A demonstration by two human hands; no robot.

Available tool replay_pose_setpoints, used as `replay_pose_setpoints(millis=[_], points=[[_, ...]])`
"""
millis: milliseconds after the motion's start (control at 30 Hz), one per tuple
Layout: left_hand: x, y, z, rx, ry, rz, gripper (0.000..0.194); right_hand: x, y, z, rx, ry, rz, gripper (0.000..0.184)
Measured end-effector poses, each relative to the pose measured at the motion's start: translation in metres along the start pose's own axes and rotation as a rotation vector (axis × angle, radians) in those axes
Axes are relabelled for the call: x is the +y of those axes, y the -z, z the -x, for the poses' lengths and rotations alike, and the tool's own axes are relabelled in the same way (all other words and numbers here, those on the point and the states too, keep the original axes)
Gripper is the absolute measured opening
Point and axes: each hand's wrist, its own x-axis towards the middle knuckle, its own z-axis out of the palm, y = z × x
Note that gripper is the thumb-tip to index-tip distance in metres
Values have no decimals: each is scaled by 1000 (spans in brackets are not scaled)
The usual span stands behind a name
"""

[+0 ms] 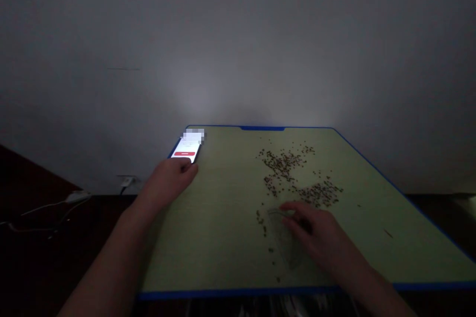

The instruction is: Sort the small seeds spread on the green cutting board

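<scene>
A lit phone (185, 148) lies at the far left corner of a green board with a blue rim (230, 291). My left hand (169, 178) rests on the phone's near end, fingers curled, thumb at the screen's lower edge. Small brown seeds (288, 171) lie scattered over the middle of the board. My right hand (316, 233) lies on the board just below the seeds, its fingers on a clear plastic bag (286, 242) that is hard to make out in the dim light.
A pale wall (238, 49) stands right behind the board. At the left, a white charger and cable (74, 198) lie on a dark surface. The room is dim.
</scene>
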Motion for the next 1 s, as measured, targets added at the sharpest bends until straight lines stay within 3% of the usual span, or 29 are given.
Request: replay_pose_setpoints(millis=[300, 667, 1000], points=[[1, -1, 2, 11, -8, 13, 33, 11, 21, 0, 10, -1, -1, 28], [-3, -5, 1, -2, 8, 17, 32, -20, 11, -19, -96, 86, 70, 27], [-1, -2, 2, -3, 5, 9, 32, -18, 3, -23, -103, 103, 111, 28]])
